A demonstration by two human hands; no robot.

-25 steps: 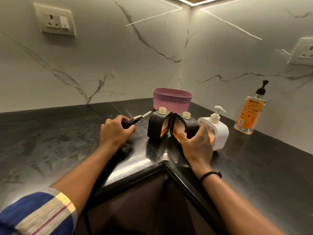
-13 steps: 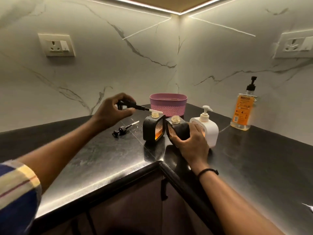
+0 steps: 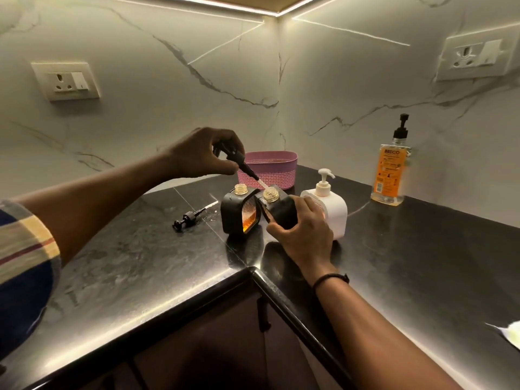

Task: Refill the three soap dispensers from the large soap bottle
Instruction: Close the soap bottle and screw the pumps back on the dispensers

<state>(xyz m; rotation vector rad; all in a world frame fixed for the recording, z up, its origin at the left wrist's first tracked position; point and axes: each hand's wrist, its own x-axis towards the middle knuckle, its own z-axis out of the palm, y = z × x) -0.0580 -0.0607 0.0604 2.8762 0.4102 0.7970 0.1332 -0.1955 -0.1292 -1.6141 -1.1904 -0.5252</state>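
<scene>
Fingers (image 3: 225, 137) of the left hand (image 3: 197, 156) pinch a black pump (image 3: 239, 159), its pale tube slanting down to the open neck of the middle dispenser (image 3: 281, 208), which the right hand (image 3: 305, 235) grips. Just beside it the left dispenser (image 3: 235, 215) stands uncapped; the white dispenser (image 3: 336, 213) wears its pump. A second pump (image 3: 187, 218) lies on the dark surface (image 3: 126, 263), and the large soap bottle (image 3: 389, 173) stands well apart by the right wall
</scene>
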